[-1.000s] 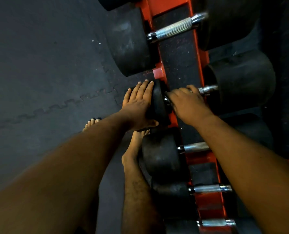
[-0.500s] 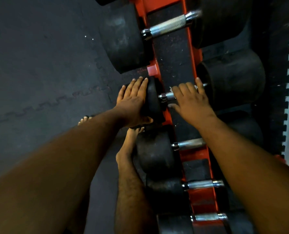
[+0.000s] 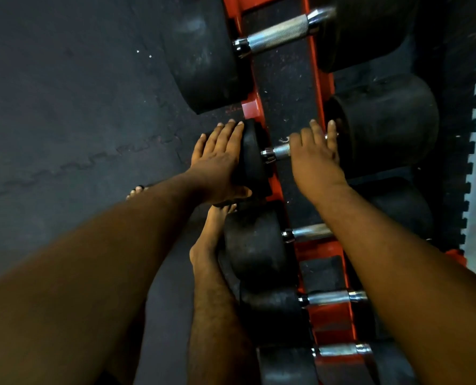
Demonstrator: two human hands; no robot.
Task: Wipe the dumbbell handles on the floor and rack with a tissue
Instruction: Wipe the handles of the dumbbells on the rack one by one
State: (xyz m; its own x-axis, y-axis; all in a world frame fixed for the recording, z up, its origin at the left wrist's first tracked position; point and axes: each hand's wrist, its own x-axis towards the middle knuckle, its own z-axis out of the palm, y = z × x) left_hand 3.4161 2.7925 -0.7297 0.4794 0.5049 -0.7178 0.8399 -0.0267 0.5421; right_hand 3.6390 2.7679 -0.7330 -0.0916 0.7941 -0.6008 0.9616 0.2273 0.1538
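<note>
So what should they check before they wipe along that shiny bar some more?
1. Left hand steadying the near weight of the dumbbell: ok, its palm lies flat against it.
2. Right hand on the handle: ok, it covers most of the bar.
3. Tissue under the right hand: cannot tell; only a small pale scrap shows by the fingers.
4. Dumbbell seated on the red rack: ok, it spans both rails.
5. Bare foot clear of the weights: not ok, it stands right beside the next dumbbell.
</note>
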